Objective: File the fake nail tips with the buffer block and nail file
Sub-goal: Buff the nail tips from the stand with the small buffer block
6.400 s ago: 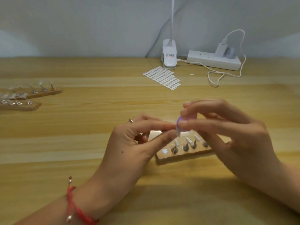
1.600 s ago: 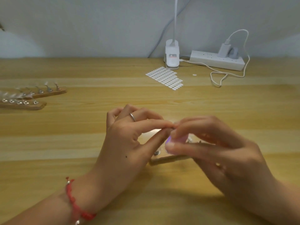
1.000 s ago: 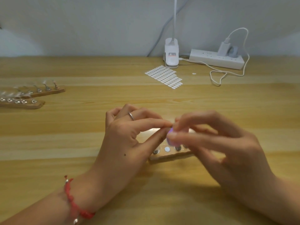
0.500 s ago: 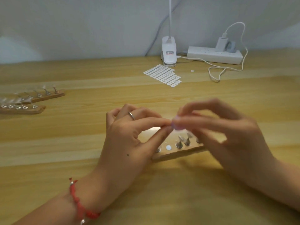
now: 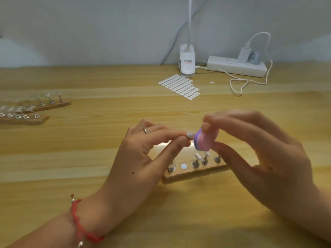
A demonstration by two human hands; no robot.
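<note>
while l hand (image 5: pixel 139 161) fingers (image 5: pixel 166 136) pinch nail tip (image 5: pixel 190 134), r hand (image 5: pixel 268 158) fingers (image 5: pixel 232 120) grip buffer block (image 5: pixel 206 142) beside it

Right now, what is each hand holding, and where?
Left hand pinches a nail tip by one end; right hand grips the buffer block, top and bottom.

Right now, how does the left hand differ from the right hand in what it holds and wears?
The left hand pinches a pale nail tip between thumb and forefinger; the right hand grips the pink-and-purple buffer block. The left hand wears a ring and a red wrist cord; the right hand shows neither. Both hover above the wooden nail stand.
</note>
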